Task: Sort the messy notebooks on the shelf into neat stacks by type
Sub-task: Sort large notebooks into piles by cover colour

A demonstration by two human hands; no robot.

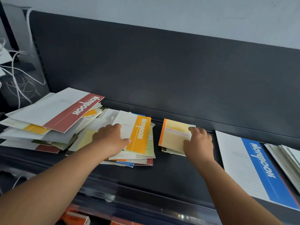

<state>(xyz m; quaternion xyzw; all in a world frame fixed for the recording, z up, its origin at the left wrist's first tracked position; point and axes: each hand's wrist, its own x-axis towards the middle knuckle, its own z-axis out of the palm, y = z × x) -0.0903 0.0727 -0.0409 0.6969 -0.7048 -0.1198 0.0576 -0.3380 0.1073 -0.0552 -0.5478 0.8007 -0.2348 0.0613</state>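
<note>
Left of centre on the shelf (178,172), the left hand (112,138) lies, grip apart, on an orange notebook (139,135) atop the messy pile (48,127), apparently selecting it. The right hand (198,143), grip clamped on the small stack (173,137) mid-shelf, seemingly squares it.
</note>
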